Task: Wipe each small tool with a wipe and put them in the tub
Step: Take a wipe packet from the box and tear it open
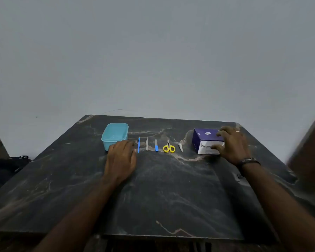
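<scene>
A: Why was the right hand [231, 144] on the purple wipe box [206, 140]?

B: Its fingers [219, 147] clasped the box, likely steadying it to draw a wipe. The left hand [121, 157] lay relaxed on the bench [162, 188], grasping nothing.

A: And the tools?

B: Between both hands' fingers: blue pick [138, 144], tweezers [147, 143], file [156, 145], yellow scissors [169, 147], clippers [180, 146]. The teal tub [115, 135] sat just beyond the left fingers.

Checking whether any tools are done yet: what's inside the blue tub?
The tub looks empty; no tool shows inside. The left hand covers its near right corner.
</scene>
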